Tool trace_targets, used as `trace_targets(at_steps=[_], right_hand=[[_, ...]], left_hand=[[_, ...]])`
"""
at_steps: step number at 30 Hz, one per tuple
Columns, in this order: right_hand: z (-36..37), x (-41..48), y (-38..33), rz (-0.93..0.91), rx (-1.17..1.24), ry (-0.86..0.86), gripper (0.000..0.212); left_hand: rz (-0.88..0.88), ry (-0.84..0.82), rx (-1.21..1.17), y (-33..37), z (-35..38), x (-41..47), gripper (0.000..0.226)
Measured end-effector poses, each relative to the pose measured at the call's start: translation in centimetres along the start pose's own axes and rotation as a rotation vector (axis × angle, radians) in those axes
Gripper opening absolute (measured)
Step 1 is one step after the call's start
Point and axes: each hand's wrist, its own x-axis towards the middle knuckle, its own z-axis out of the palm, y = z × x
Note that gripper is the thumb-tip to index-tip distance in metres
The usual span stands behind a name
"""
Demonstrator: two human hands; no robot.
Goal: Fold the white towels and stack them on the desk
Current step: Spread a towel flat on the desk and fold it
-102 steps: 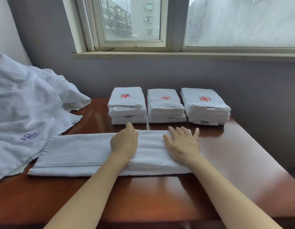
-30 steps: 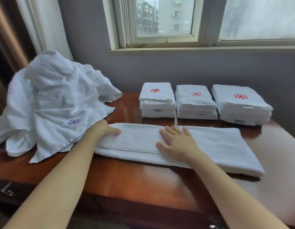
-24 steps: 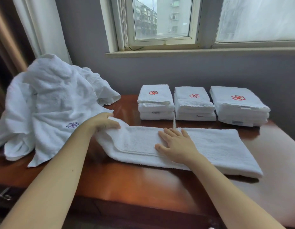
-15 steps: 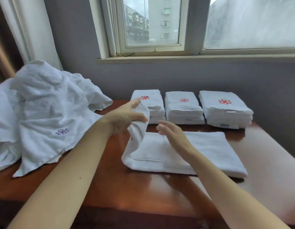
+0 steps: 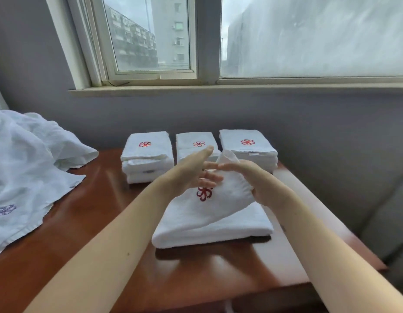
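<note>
A white towel (image 5: 209,222) is seen lying partly folded at the middle of the brown wooden surface (image 5: 105,222), with its lower layers flat. An upper flap is held raised and slanted above those layers, and a red emblem (image 5: 204,193) is shown on the face of the flap.

The right edge and top of the flap are grasped by the right grip (image 5: 261,184), whose fingers are curled over the cloth. The left grip (image 5: 191,175) is kept released, with the fingers straight and the thumb pointed upward. Its fingertips are laid against the flap just above the emblem.

Behind the towel, three stacks of folded towels (image 5: 147,159) are set in a row along the far edge of the surface, against the grey wall. Each stack is topped by a red mark. The middle stack is partly hidden by the raised grips.

At the left, a loose white cloth (image 5: 26,166) is heaped over the edge of the surface, and a purple emblem (image 5: 4,210) is carried on it. A window (image 5: 150,35) is seen above the wall.
</note>
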Motion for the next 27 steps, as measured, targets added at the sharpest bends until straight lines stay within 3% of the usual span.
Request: trace_targets(at_steps=[5,9,13,15,18,20,23,25,27], right_hand=[[-2.4,-0.2,2.1,0.005,-0.167,0.239,0.023],[-3.3,0.1,3.9,0.059,-0.274,0.366,0.025],[-3.2,0.4,5.5,0.080,-0.438,0.449,0.022],[-3.1,0.4,6.0,0.111,-0.664,0.481,0.037],[-2.8,0.5,6.7,0.067,-0.946,0.539,0.072],[-2.4,0.7,6.5,-0.124,-1.103,0.519,0.081],[-1.7,1.7,6.1,-0.322,-1.330,0.312,0.064],[-1.5,2.3,6.7,-0.263,-1.254,0.206,0.050],[-1.9,2.6,7.3,-0.161,-1.022,0.192,0.044]], left_hand=[[0.019,-0.046,0.029,-1.4,1.9,1.4,0.048],[0.190,0.119,0.375,-3.5,2.4,1.7,0.031],[0.274,0.254,0.777,-6.1,1.7,1.5,0.035],[0.284,0.274,0.951,-7.6,1.7,1.5,0.037],[0.226,0.162,1.212,-9.5,2.1,1.7,0.049],[0.204,0.115,1.293,-10.1,2.0,2.0,0.059],[0.232,0.080,1.330,-10.4,1.5,2.1,0.067],[0.239,0.051,1.325,-10.5,1.1,1.9,0.070],[0.221,0.056,1.309,-10.8,0.6,1.8,0.072]])
